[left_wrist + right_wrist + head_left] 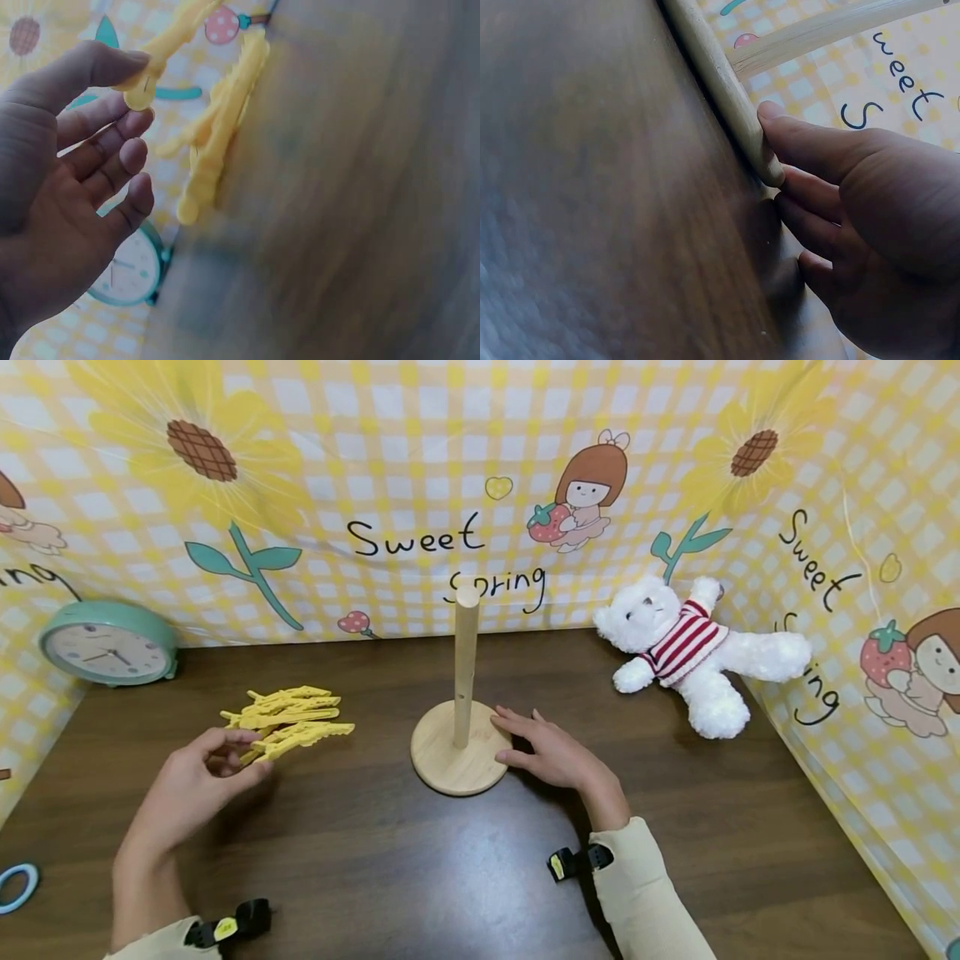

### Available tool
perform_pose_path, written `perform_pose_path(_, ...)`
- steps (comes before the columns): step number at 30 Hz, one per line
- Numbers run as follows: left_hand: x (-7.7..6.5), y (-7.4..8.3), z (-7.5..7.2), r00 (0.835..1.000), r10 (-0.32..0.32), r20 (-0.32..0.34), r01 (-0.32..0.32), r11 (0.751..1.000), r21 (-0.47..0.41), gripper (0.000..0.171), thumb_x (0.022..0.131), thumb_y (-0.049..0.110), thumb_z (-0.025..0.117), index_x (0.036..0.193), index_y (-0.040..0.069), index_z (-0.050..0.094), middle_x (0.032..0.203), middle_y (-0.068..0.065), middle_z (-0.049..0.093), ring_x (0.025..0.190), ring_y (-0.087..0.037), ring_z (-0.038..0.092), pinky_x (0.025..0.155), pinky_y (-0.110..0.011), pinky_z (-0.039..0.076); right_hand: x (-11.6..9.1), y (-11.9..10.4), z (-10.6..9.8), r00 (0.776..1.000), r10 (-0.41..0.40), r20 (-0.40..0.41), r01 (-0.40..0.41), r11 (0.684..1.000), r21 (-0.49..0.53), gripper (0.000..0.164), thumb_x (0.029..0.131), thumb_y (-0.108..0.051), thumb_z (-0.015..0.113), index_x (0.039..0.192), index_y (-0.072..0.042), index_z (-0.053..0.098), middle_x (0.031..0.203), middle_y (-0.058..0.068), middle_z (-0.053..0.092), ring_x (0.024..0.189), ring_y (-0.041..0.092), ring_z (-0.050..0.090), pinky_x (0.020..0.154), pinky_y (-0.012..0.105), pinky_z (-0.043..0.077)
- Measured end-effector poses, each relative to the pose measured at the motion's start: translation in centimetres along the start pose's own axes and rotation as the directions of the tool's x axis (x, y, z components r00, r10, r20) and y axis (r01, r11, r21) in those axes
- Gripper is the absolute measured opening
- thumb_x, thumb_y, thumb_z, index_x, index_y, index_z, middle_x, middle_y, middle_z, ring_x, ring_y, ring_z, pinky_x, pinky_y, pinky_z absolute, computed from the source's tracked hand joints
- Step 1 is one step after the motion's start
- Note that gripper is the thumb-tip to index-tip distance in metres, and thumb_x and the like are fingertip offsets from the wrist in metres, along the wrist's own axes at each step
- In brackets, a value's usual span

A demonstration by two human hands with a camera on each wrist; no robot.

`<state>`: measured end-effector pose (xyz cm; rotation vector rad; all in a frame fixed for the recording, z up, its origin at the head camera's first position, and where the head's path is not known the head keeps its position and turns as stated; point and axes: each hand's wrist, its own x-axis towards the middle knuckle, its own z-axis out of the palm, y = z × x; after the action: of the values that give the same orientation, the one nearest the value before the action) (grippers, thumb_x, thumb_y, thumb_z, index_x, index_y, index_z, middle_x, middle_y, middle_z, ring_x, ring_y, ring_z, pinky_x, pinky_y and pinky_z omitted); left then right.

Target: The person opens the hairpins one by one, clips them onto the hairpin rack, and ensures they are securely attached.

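My left hand pinches a yellow plastic piece while my right hand touches a round-based wooden stand.

From my head, the held piece is left of centre, with more yellow pieces just above it in the frame; the stand is upright on the brown surface mid-frame, a green alarm clock is at the left and a white teddy bear in a striped top lies at the upper right; from my left wrist, thumb and forefinger grip the piece at top left, apart from the others, my remaining fingers loosely bent; from my right wrist, my thumb and fingertips rest relaxed at the rim of the stand's base, upper centre.
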<state>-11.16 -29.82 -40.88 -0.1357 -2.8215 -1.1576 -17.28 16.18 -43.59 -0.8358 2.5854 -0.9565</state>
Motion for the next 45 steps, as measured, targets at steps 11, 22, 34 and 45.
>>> perform_pose_path(11,0.6,2.9,1.0,0.995,0.066,-0.075,-0.070,0.996,-0.050,0.031,0.093,0.019,0.077,0.115,0.003,0.062,0.096,-0.010,0.064,0.080,-0.006,0.055,0.066,-0.012,0.043,0.1,-0.2,0.1,1.000,-0.005,0.010,0.005,1.000,0.010,0.063,0.102,-0.031,0.062,0.156,-0.008,0.039,0.163,0.011,0.030,0.149,0.022,0.029,0.123,0.045,0.008)
perform_pose_path(22,1.8,6.2,3.6,0.990,0.144,0.013,-0.144,0.990,-0.006,0.030,0.098,0.030,0.071,0.121,0.010,0.066,0.097,-0.005,0.069,0.079,-0.015,0.057,0.065,-0.023,0.046,0.0,0.0,0.0,1.000,0.015,0.008,-0.015,1.000,0.008,0.063,0.102,-0.032,0.062,0.156,-0.009,0.039,0.163,0.009,0.029,0.149,0.026,0.028,0.123,0.048,0.007)
perform_pose_path(34,2.2,8.1,5.1,0.976,0.203,0.073,-0.204,0.979,0.007,0.025,0.098,0.027,0.071,0.114,0.010,0.065,0.090,-0.002,0.068,0.080,-0.017,0.062,0.071,-0.035,0.051,0.0,0.0,-0.1,1.000,0.026,0.008,-0.026,1.000,0.013,0.063,0.102,-0.033,0.062,0.156,-0.009,0.040,0.163,0.009,0.029,0.150,0.029,0.025,0.123,0.050,0.007)
perform_pose_path(45,2.4,8.3,5.4,0.974,0.180,0.135,-0.178,0.984,-0.026,0.029,0.100,0.031,0.067,0.121,0.010,0.063,0.102,-0.005,0.071,0.090,-0.019,0.065,0.078,-0.045,0.053,0.1,0.0,0.1,0.999,0.035,0.008,-0.035,0.999,0.022,0.062,0.102,-0.031,0.063,0.156,-0.009,0.040,0.163,0.009,0.029,0.150,0.028,0.025,0.123,0.051,0.007)
